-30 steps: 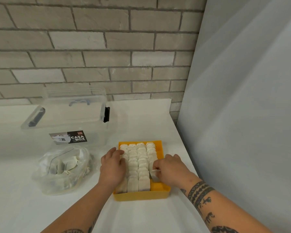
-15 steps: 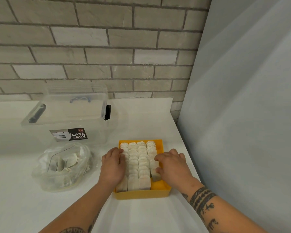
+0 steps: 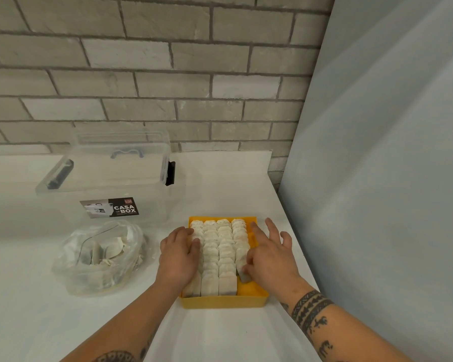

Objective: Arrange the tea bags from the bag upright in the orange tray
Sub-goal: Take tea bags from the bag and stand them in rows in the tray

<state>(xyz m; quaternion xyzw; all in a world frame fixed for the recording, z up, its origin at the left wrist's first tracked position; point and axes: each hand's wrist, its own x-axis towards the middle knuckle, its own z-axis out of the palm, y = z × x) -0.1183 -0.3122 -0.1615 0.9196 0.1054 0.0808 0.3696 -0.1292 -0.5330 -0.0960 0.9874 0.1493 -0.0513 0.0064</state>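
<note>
Fingers of the right hand (image 3: 271,253): thumb and forefinger pinch the last tea bag (image 3: 242,270) at its top. The other three fingers (image 3: 271,228) are now spread straight over the tray's right side; a second ago they were bunched round the bag.
Fingers of the left hand (image 3: 177,257): relaxed and flat, grasping nothing, resting on the leftmost column as before, apparently to steady it.
Newest arrival: the last tea bag is down inside the orange tray (image 3: 224,302), at the near end of the fourth column. It leans a little rather than standing true. A second ago it was held higher, beside that column.
Rows: the standing tea bags (image 3: 220,246) form four columns. Three reach the near wall; the fourth stops short, with bare orange floor in front of it and along its right.
Supply: the plastic bag (image 3: 100,259) lies on the desk (image 3: 220,335) left of the tray, with loose tea bags inside.
Behind it: the clear box (image 3: 107,184), with no hand on it.
Meaning for the task: this bag looks seated but probably wants straightening. More should then come from the plastic bag, as the fourth column has room.
</note>
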